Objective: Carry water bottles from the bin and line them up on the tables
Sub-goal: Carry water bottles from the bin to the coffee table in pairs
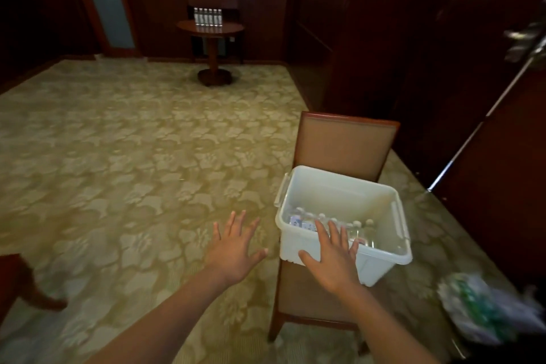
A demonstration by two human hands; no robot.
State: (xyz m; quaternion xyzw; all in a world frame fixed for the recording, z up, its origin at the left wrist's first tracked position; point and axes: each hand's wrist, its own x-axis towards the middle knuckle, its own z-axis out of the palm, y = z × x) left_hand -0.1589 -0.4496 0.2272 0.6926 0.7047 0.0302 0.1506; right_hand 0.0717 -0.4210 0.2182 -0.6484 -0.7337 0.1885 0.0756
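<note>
Hands both empty, fingers spread straight: right hand (334,260) over near rim of bin (381,269) on chair (342,145); left hand (233,248) beside bin, above carpet (118,156). Bottles (357,230) lie in bin; row of bottles (207,16) stands on far round surface (230,28).

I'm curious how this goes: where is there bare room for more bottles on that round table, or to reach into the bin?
The round table is bare in front of the row of bottles along its back edge. The bin is open on top; loose bottles crowd its bottom by the right hand, leaving a bare patch toward the right wall.
</note>
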